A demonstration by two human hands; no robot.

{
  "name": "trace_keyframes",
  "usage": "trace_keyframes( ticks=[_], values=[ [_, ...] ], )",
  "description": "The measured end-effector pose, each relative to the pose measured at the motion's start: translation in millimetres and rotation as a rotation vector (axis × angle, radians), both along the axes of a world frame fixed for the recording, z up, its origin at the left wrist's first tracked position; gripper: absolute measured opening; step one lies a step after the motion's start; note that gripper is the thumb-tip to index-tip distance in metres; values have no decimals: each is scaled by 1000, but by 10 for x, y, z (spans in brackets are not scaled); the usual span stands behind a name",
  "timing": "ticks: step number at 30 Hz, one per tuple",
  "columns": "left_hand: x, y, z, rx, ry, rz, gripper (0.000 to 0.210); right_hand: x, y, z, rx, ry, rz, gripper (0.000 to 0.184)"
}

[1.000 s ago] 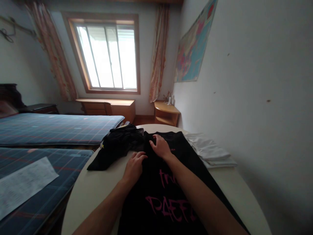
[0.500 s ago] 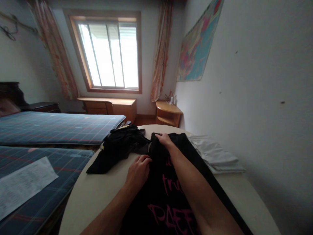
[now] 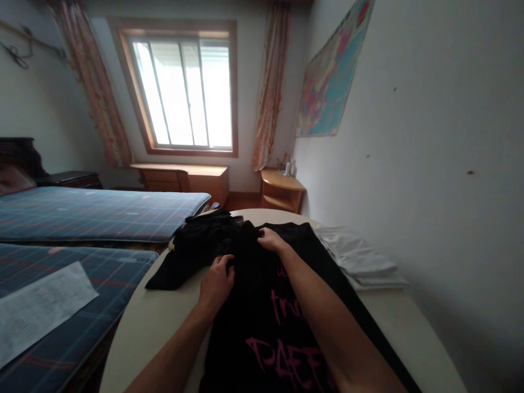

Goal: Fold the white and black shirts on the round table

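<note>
A black shirt [image 3: 249,327] with pink lettering lies spread over the round cream table [image 3: 159,322]. My right hand [image 3: 271,239] pinches the shirt's cloth near its far end, the forearm crossing over the lettering. Lower and to the left, my left hand [image 3: 218,278] has its thumb and fingers closed on the shirt's left edge, where dark cloth stretches out sideways. A crumpled heap of black clothing [image 3: 196,240] sits at the table's left rim, against that stretched cloth. Where the shirt meets the heap is hard to make out, black on black.
Folded white cloth [image 3: 360,256] lies on the table's right side, near the wall. Left of the table stand two beds with plaid mattresses [image 3: 102,213], one bearing a printed sheet of paper [image 3: 45,311]. A wooden corner shelf [image 3: 282,180] stands beyond.
My left hand has moved left, drawing the shirt's left edge out toward the black heap. My right hand has shifted slightly nearer to me at the far end.
</note>
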State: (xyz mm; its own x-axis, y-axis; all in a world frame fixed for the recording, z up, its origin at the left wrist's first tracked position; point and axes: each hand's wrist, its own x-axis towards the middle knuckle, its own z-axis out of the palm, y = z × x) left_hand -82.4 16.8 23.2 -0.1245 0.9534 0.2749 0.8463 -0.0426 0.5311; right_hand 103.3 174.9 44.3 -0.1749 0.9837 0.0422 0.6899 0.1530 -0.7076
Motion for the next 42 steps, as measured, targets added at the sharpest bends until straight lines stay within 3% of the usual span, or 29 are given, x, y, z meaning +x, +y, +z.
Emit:
trace_keyframes(
  ticks=[5, 10, 19, 26, 32, 38, 42],
  values=[
    [32, -13, -11, -13, 26, -10, 30, 297, -129, -8, 1, -154, 26, 34],
    [38, -19, -37, 11, 29, 1, 30, 550, -302, -8, 69, -385, -106, 33],
    [17, -10, -51, -5, 30, -3, 33, 647, -369, -67, 168, -531, -223, 25],
    [3, -24, -16, 21, 37, 25, 31, 675, -351, -127, 207, -524, -290, 35],
    [-13, -26, 70, -51, 31, 52, 32, 639, -488, -124, 169, -532, -320, 49],
    [14, -68, 219, -194, -46, 76, 37, 636, -659, -260, 20, -584, -188, 71],
    [18, -77, 180, -146, -63, 13, 44, 607, -681, -243, -51, -615, -170, 71]
  ],
)
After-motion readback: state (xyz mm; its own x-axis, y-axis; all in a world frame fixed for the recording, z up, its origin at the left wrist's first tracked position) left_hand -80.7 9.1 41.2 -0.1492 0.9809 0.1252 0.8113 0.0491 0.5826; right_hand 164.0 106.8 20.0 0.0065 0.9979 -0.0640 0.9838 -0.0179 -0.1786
